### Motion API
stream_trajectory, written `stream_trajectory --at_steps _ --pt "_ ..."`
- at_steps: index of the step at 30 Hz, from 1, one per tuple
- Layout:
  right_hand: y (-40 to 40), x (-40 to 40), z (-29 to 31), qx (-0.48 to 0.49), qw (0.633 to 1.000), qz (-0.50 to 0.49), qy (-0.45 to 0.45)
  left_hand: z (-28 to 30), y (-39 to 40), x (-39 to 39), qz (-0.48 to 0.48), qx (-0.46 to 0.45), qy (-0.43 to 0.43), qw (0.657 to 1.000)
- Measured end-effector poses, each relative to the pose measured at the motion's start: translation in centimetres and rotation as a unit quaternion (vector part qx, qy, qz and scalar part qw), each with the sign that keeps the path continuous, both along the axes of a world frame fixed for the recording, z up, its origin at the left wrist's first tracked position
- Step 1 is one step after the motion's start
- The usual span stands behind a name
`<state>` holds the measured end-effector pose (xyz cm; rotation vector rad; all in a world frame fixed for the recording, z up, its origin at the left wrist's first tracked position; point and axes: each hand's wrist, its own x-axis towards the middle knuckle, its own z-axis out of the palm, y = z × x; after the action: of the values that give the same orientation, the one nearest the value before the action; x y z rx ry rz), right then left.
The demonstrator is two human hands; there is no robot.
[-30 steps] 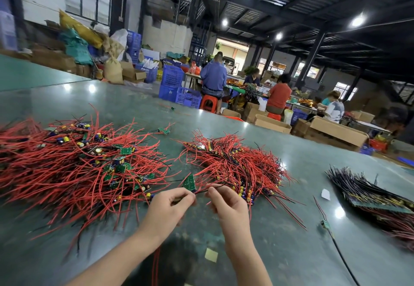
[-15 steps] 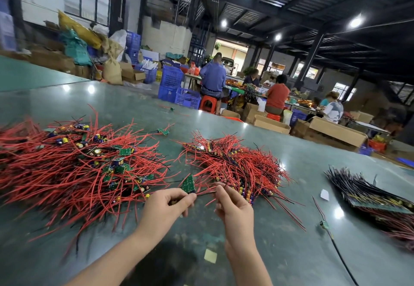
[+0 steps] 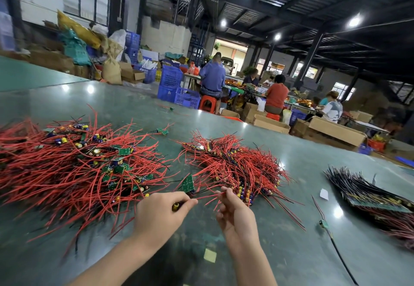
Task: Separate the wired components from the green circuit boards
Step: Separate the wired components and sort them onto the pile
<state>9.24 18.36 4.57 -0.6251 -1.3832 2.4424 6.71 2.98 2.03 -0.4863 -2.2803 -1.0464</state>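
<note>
My left hand (image 3: 160, 213) pinches a small yellow wired component, with a small green circuit board (image 3: 187, 183) standing up just above its fingertips. My right hand (image 3: 235, 211) grips a red wire (image 3: 207, 196) that stretches between both hands. A big pile of red wires mixed with green boards and capacitors (image 3: 74, 169) lies to the left. A second pile of red-wired components (image 3: 235, 164) lies behind my right hand.
A stack of black-wired boards (image 3: 367, 193) lies at the right, a lone board with a black wire (image 3: 323, 224) nearer. Paper scraps (image 3: 210, 255) lie on the green table (image 3: 291, 151). Seated people, blue crates and cardboard boxes fill the background.
Both hands have shifted slightly right and apart, so the red wire now runs taut between them. The green board stays above my left fingertips.
</note>
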Motion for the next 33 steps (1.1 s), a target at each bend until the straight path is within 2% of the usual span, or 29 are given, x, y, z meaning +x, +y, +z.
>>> stream_trajectory --at_steps 2,4,6,9,11,13,14,16,18,20,22,24,26,27,31,33 --pt "0.3 -0.1 -0.1 0.072 0.996 -0.047 0.0 0.1 -0.1 0.2 0.003 -0.042 0.056 0.998" --pt "0.6 0.0 0.0 0.069 0.996 -0.049 0.011 0.0 0.0 0.2 -0.006 -0.066 0.085 0.994" --pt "0.8 0.0 0.3 -0.002 1.0 -0.007 0.015 0.1 -0.1 0.1 -0.01 -0.058 0.067 0.996" --pt "0.7 -0.1 0.5 -0.105 0.993 0.046 0.04 0.3 -0.2 -0.5 0.011 0.003 -0.003 1.0" --pt "0.7 -0.1 0.3 -0.043 0.997 0.026 0.05 0.3 -0.5 -0.7 0.006 0.007 -0.03 0.999" --pt "0.8 -0.1 0.0 0.086 0.994 -0.042 0.044 0.3 -0.7 -0.8 -0.001 -0.028 0.004 1.0" --pt "0.9 -0.1 0.0 0.121 0.989 -0.066 0.048 0.2 -0.9 -0.7 -0.005 -0.044 0.025 0.999" --pt "1.1 -0.1 0.2 0.09 0.992 -0.061 0.065 0.3 -1.0 -0.6 -0.013 -0.047 0.033 0.998" --pt "0.9 -0.1 0.5 -0.018 0.996 0.006 0.088 0.6 -0.9 -0.7 -0.026 0.005 -0.012 1.0" --pt "0.6 0.1 0.7 -0.102 0.988 0.067 0.1 0.8 -0.9 -1.2 -0.08 0.082 -0.098 0.989" --pt "0.5 0.0 0.6 -0.123 0.984 0.074 0.107 1.1 -1.0 -1.7 -0.15 0.158 -0.174 0.96" --pt "0.6 0.0 0.5 -0.047 0.993 0.027 0.101 1.2 -1.3 -1.8 -0.156 0.154 -0.188 0.957" --pt "0.7 0.0 0.3 0.099 0.991 -0.052 0.075 0.9 -1.6 -1.6 -0.089 0.047 -0.136 0.986" --pt "0.8 0.0 0.1 0.136 0.985 -0.072 0.075 0.8 -1.6 -1.5 -0.059 -0.004 -0.1 0.993" --pt "0.9 0.1 0.1 0.079 0.994 -0.045 0.064 0.4 -2.0 -1.7 -0.027 -0.087 0.046 0.995" --pt "1.1 0.0 0.1 0.091 0.993 -0.043 0.058 0.1 -2.1 -1.9 -0.025 -0.111 0.12 0.986"
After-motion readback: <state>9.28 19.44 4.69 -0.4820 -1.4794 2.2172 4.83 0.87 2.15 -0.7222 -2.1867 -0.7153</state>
